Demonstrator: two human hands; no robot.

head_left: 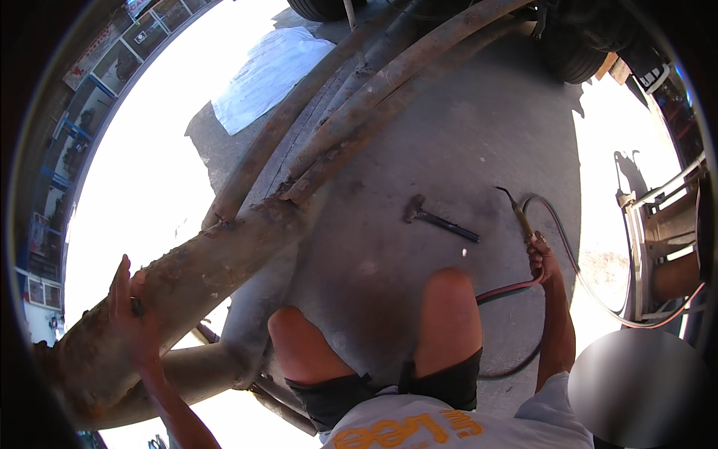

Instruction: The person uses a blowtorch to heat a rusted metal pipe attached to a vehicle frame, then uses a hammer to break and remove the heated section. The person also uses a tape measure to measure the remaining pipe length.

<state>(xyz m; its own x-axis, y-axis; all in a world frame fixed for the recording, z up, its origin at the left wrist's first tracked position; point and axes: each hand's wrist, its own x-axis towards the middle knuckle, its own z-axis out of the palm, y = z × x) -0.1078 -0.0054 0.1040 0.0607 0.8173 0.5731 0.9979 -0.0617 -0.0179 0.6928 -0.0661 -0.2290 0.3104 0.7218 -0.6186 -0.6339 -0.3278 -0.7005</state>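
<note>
My right hand (541, 258) is wrapped around the handle of a gas torch (522, 222). The torch has a brass-coloured body and a thin, dark, bent tip pointing up and left, with no flame visible. Over on the left, my left hand (133, 308) is at a thick rusty pipe (217, 262), slightly blurred, fingers stretched upward. A small dark patch shows among those fingers; I cannot make out what it is. Several thinner rusty pipes (389, 82) branch from the thick one. Between my knees and the torch tip, a hammer (445, 224) lies on the floor.
Red and dark hoses (562, 232) loop from the torch toward a metal cart (658, 239) at the right. A white sheet (262, 78) lies beyond the pipes. Vehicle tyres (572, 60) stand at the far side. A blurred round shape (639, 385) covers the lower right.
</note>
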